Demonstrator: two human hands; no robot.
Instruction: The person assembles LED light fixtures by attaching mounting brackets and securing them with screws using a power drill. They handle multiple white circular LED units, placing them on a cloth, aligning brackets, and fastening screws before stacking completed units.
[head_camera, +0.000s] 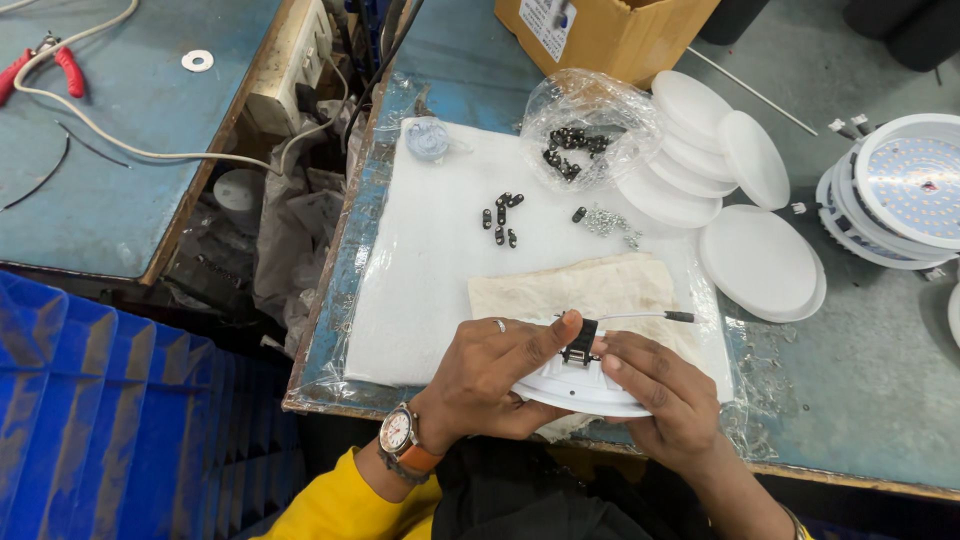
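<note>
My left hand (495, 370) and my right hand (655, 395) both hold a round white lamp housing (580, 393) at the near edge of the bench. A small black clip (580, 340) sits on its rim, pinched between my left thumb and my right fingertips. A thin white wire with a black tip (655, 316) sticks out to the right from the clip. Under the hands lies a beige cloth (590, 285) on a white foam sheet (440, 260). My left wrist wears a watch with an orange strap.
Loose black clips (500, 215) and small screws (605, 220) lie on the foam. A plastic bag of black clips (580, 130), stacked white round covers (700, 140), LED lamp units (905, 190), a cardboard box (600, 30), blue crates (90, 420) at left.
</note>
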